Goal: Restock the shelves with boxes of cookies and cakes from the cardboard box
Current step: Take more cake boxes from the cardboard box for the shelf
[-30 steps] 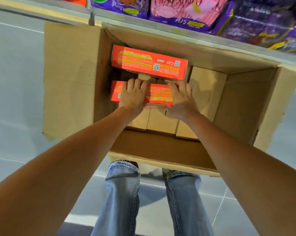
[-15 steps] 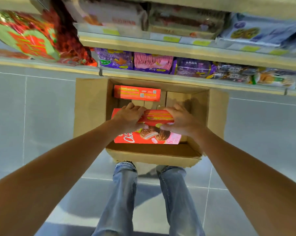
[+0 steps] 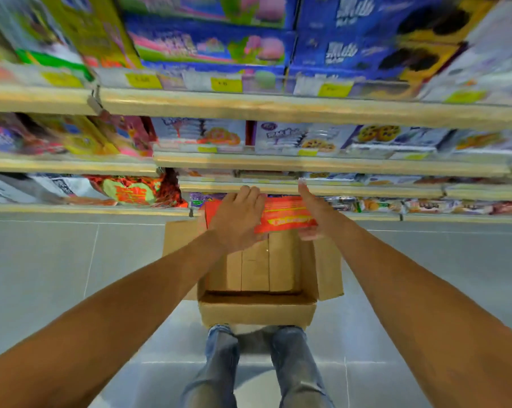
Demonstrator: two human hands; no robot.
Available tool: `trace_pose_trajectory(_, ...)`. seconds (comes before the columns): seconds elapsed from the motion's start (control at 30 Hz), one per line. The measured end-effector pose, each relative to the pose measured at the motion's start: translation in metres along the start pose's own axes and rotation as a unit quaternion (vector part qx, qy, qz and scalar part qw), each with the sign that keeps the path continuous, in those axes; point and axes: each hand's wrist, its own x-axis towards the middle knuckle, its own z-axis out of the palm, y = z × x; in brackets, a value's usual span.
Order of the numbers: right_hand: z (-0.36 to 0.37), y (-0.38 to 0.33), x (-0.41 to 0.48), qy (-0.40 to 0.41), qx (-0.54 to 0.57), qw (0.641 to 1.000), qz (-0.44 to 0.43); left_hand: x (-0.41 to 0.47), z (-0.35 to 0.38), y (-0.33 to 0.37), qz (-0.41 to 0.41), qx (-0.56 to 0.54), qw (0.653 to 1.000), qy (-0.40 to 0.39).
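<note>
1. Step in hand: carrying one red box from the carton on the floor towards the shelves.
2. The red box is in the air over the carton's far side, in front of the lowest shelves.
3. The left hand grips its left part, fingers curled over the top. The right hand holds its right end.
4. Next, as I judge it: choose a shelf, raise the box level with it, and slide it in flat. The shelves are blurred, so no gap is plain.
</note>
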Motion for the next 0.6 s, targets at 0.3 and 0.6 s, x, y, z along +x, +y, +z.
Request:
trace_pose_trajectory(0.3, -0.044, -0.050, -0.086, -0.041, 0.084, 0.992, -0.083, -0.028, -0.127, -0.009, 0.030, -0.101, 0.986, 0.131)
trace_pose_trajectory(0.6, -0.072, -0.128, -0.211, -0.123, 0.002, 0.958, -0.259, -0.023, -0.264, -0.017, 0.015, -0.287, 0.958, 0.025)
